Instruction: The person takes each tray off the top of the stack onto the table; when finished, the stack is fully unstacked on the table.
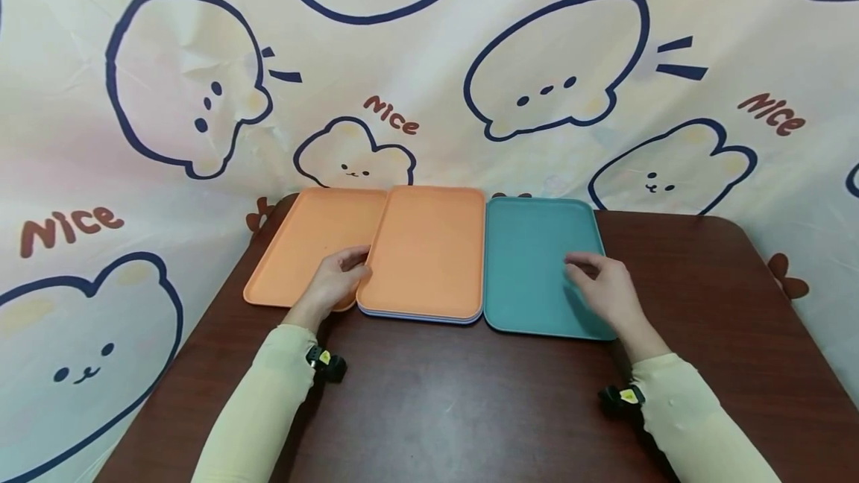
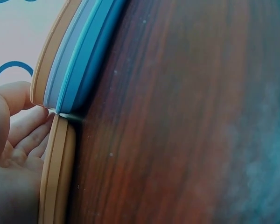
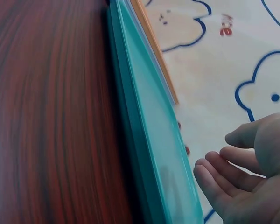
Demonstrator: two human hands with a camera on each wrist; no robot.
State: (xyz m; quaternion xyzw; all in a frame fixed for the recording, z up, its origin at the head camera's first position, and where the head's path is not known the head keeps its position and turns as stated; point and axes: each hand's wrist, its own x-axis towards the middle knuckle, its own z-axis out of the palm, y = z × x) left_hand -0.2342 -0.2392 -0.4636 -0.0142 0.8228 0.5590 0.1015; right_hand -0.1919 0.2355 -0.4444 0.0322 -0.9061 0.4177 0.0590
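Observation:
In the middle of the table lies a stack with an orange tray (image 1: 429, 252) on top, above a lavender tray (image 2: 54, 88) and a blue tray (image 2: 84, 79). My left hand (image 1: 338, 276) is at the stack's left edge, over the left orange tray (image 1: 295, 244). Its thumb reaches the top tray's rim, with the other fingers stretched toward the stack's side. My right hand (image 1: 604, 285) hovers above the right part of the teal tray (image 1: 530, 267), fingers loosely bent around nothing.
All the trays lie side by side on a dark wooden table (image 1: 429, 393). A cloth (image 1: 429, 73) with bear drawings hangs behind the table and along its sides. A small dark wrist camera (image 1: 326, 364) sits on the left cuff, another wrist camera (image 1: 620, 399) on the right.

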